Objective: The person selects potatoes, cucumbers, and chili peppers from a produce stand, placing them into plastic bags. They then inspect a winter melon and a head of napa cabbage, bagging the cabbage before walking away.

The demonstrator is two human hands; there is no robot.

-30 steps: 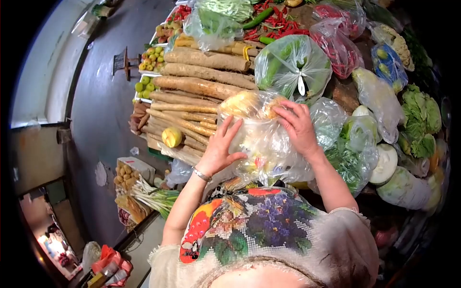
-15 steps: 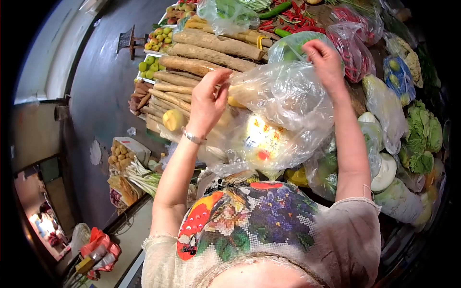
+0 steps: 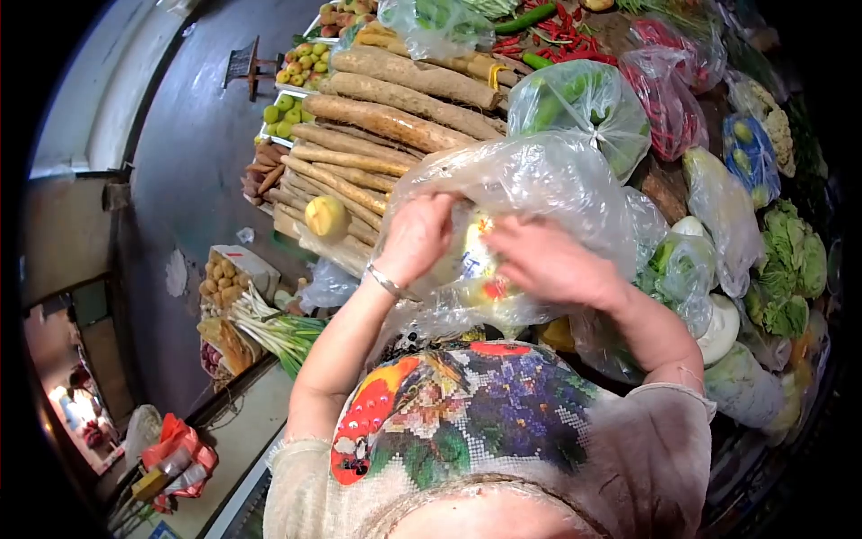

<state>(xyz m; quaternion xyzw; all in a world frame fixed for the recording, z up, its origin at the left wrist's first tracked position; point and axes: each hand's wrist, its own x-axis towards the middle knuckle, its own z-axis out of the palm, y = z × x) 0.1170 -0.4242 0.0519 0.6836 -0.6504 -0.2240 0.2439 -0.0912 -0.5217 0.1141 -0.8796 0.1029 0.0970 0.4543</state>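
Observation:
A large clear plastic bag (image 3: 548,180) lies opened out in front of my chest, over the near end of the produce. My left hand (image 3: 417,235), with a bracelet at the wrist, is closed at the bag's left edge, its fingertips gripping the plastic. My right hand (image 3: 548,259) is over the bag's mouth, fingers apart and slightly blurred, with nothing visible in it. Between the two hands shows a white package with yellow, blue and red print (image 3: 476,251), inside or under the plastic. Long brown roots (image 3: 395,121) lie just beyond the bag.
A cut yellow-green piece (image 3: 326,217) sits left of the bag. Bagged green vegetables (image 3: 584,103), red chillies (image 3: 566,38) and lettuce (image 3: 783,260) lie beyond and to the right. Spring onions (image 3: 274,325) and a box of small round brown produce (image 3: 224,283) stand at the left.
Both hands have come down closer to my chest and nearer each other. The bag's far edge has been lifted and spread, and the bagged greens behind it show more fully.

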